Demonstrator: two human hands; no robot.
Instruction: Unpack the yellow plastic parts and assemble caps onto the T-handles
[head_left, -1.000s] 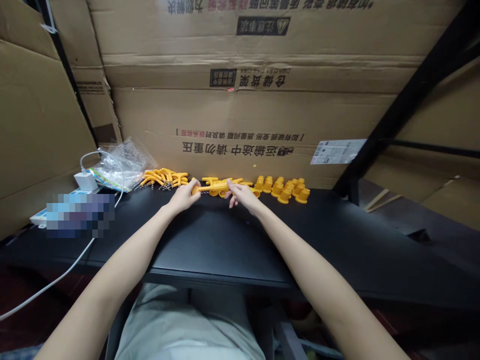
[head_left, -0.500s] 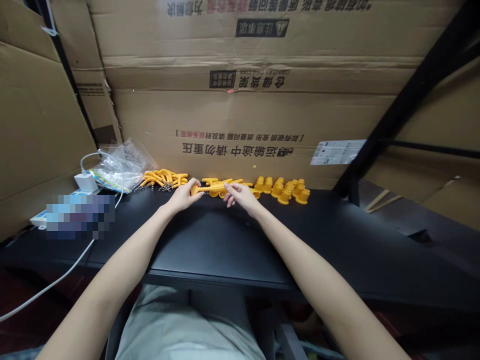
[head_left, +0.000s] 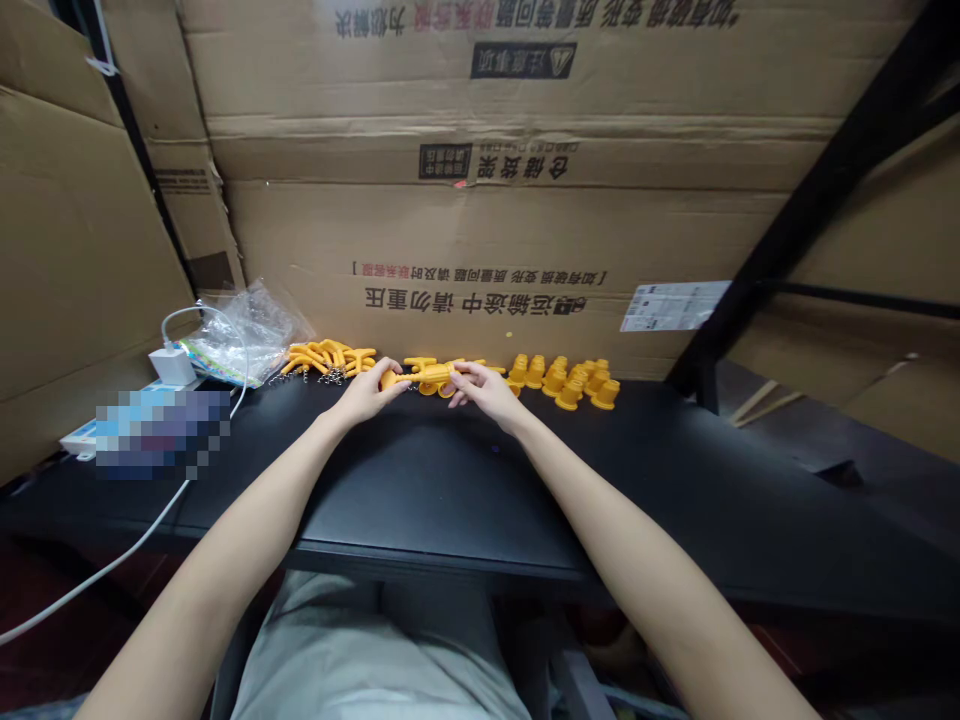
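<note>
Both hands meet over the back of the black table, with a yellow plastic part held level between them. My left hand grips its wide left end between thumb and fingers. My right hand pinches the other end, and its fingers hide that tip. Behind and just under the held part lie several similar yellow pieces. To the left of my left hand is a heap of forked yellow plastic pieces, with small metal chains hanging in front. Several yellow cup-shaped pieces with flared rims stand to the right of my right hand.
A clear plastic bag lies at the back left, near a power strip with a white charger. A white cable runs over the left table edge. Cardboard walls the back. A black metal post slants at right.
The fingers of my right hand have shifted slightly around the end of the yellow part, and the part has turned a little. My left hand keeps its place.
</note>
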